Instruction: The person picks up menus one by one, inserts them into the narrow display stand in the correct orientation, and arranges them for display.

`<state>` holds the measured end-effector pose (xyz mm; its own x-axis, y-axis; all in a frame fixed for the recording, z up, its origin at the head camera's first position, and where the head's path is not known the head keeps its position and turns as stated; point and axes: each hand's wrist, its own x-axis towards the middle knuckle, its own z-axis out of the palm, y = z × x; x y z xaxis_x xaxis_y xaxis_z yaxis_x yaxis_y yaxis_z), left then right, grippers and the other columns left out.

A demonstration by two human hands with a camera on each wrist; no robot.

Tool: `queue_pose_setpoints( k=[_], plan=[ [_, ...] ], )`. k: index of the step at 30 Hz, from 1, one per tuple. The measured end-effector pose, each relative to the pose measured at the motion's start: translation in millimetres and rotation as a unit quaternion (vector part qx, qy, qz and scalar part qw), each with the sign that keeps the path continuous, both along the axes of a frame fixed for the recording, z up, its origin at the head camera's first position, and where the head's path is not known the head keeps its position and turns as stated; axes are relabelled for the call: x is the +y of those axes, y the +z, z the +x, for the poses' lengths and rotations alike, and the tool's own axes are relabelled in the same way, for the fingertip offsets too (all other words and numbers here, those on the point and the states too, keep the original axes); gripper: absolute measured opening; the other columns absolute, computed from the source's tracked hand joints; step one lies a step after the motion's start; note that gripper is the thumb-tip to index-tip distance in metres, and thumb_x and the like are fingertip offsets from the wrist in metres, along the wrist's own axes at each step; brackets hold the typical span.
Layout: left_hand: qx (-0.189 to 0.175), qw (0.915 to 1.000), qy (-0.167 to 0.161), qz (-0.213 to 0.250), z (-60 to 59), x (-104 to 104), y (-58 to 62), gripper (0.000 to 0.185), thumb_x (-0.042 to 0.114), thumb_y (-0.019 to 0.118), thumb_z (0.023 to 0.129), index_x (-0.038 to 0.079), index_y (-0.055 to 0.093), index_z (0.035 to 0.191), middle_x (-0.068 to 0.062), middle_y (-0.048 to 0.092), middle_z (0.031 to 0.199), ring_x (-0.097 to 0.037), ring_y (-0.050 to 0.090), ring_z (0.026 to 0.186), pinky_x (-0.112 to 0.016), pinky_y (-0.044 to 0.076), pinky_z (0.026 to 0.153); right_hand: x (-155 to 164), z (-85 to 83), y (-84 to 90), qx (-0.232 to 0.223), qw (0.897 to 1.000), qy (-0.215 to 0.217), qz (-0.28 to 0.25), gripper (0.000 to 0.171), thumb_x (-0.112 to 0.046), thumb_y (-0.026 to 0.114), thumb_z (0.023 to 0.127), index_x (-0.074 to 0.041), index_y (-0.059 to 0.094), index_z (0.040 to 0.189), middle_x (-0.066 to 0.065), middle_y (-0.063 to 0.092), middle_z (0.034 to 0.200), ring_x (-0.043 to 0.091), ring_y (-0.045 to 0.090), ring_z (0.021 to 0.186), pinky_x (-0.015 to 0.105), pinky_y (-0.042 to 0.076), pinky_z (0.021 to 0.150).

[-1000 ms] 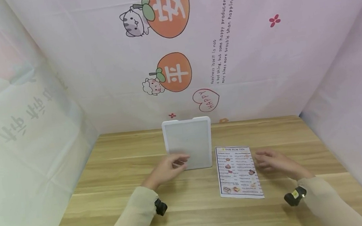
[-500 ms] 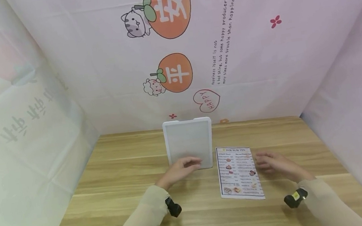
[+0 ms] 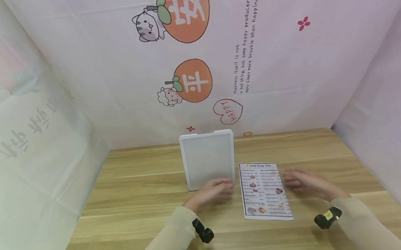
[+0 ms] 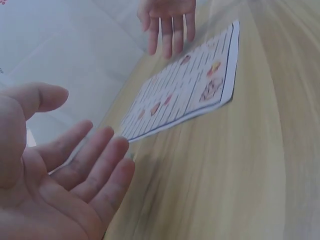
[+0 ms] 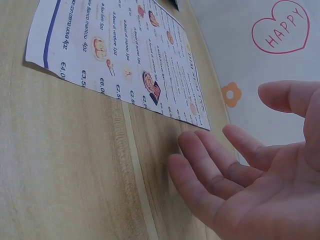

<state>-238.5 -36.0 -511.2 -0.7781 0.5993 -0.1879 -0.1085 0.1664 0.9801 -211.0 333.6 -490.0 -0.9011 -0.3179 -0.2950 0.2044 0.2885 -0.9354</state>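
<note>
While my left hand point(image 3: 214, 191) hangs loose at the near edge of the white frame point(image 3: 209, 159), my right hand point(image 3: 302, 180) floats flat beside the menu sheet point(image 3: 264, 190) on the table point(image 3: 138, 199). I think I should pinch gently so the paper stays smooth.

- Bench point(image 3: 129, 217): light wood-grain top with lengthwise planks, enclosed at the rear and both sides by printed fabric.
- White board point(image 3: 208, 157): rectangular, raised rim, lying flat at the centre rear of the bench.
- Printed menu sheet point(image 3: 264, 189): food pictures and text columns, lying flat just to the right of the white board, its near edge closer to the viewer.
</note>
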Motion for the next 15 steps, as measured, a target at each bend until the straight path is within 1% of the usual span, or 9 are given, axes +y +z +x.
queue_pose_setpoints(
  k=[5, 8, 12, 15],
  plan=[
    [-0.025, 0.9997, 0.0, 0.006, 2.3, 9.7, -3.3, 0.051, 0.026, 0.054, 0.103, -0.004, 0.047, 0.144, -0.023, 0.058, 0.135, -0.036, 0.06, 0.119, -0.041, 0.05, 0.099, 1.4, -0.8, -2.2, 0.002, 1.0, 0.006, 0.001, 0.063, -0.027, 0.038, 0.11, 0.02, 0.017, 0.147, 0.041, 0.035, 0.145, 0.053, 0.041, 0.132, 0.056, 0.04, 0.107],
    [-0.05, 0.9985, 0.004, 0.02, 4.1, 14.3, -6.1, 0.053, 0.023, 0.052, 0.104, -0.007, 0.041, 0.146, -0.025, 0.053, 0.139, -0.037, 0.057, 0.122, -0.043, 0.049, 0.101, 1.3, -1.2, -3.3, -0.004, 1.0, 0.003, 0.005, 0.064, -0.029, 0.039, 0.11, 0.019, 0.019, 0.147, 0.04, 0.036, 0.146, 0.052, 0.041, 0.133, 0.054, 0.04, 0.107],
    [-0.087, 0.9948, 0.012, 0.051, 5.4, 19.4, -9.8, 0.056, 0.023, 0.05, 0.105, -0.01, 0.036, 0.148, -0.027, 0.048, 0.144, -0.039, 0.053, 0.127, -0.045, 0.046, 0.104, -0.4, -1.3, -3.9, -0.01, 1.0, -0.001, 0.007, 0.064, -0.03, 0.04, 0.109, 0.019, 0.021, 0.146, 0.039, 0.036, 0.146, 0.052, 0.041, 0.133, 0.054, 0.041, 0.107],
    [-0.122, 0.9894, 0.024, 0.075, 6.2, 22.4, -11.7, 0.055, 0.023, 0.051, 0.105, -0.011, 0.038, 0.146, -0.027, 0.049, 0.143, -0.039, 0.053, 0.127, -0.046, 0.045, 0.106, -2.5, -0.8, -3.3, -0.017, 1.0, -0.006, 0.009, 0.064, -0.031, 0.041, 0.109, 0.019, 0.023, 0.145, 0.038, 0.038, 0.145, 0.05, 0.043, 0.133, 0.054, 0.041, 0.106]
  ],
)
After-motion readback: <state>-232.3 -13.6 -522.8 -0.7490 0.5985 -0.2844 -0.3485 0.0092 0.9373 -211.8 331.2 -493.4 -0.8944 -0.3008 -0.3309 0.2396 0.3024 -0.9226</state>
